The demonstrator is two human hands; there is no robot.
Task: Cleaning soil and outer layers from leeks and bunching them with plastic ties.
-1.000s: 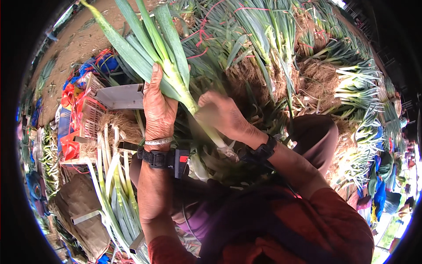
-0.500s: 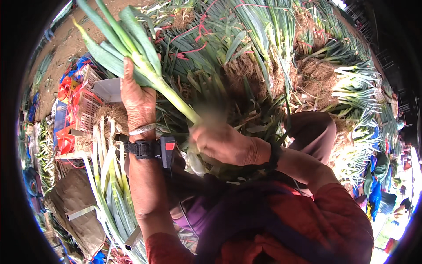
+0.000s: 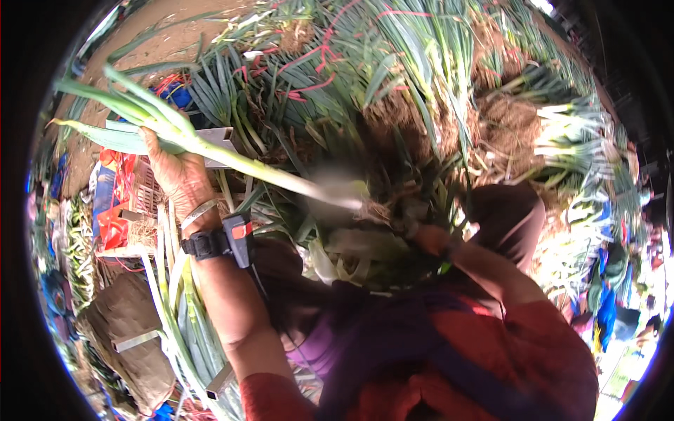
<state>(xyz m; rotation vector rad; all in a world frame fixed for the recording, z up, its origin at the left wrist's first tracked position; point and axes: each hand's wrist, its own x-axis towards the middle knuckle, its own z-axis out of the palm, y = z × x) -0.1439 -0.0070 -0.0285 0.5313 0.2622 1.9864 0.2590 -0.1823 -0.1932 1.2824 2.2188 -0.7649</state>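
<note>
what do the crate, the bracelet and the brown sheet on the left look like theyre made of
Crate: probably moulded plastic, pale pinkish, judging by its evenly slotted openwork wall; finish hard to tell.
Bracelet: likely metal, silvery, since the band catches the light.
Brown sheet: perhaps heavy paper, dull-finished, with stiff-looking creases; coated cloth is possible.

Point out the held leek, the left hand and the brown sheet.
Held leek (image 3: 226, 157): head view, on its stem.
Left hand (image 3: 178, 177): head view, middle of the hand.
Brown sheet (image 3: 125, 309): head view, its creased surface.

Leek (image 3: 260, 169) in the left hand (image 3: 179, 179)
</note>
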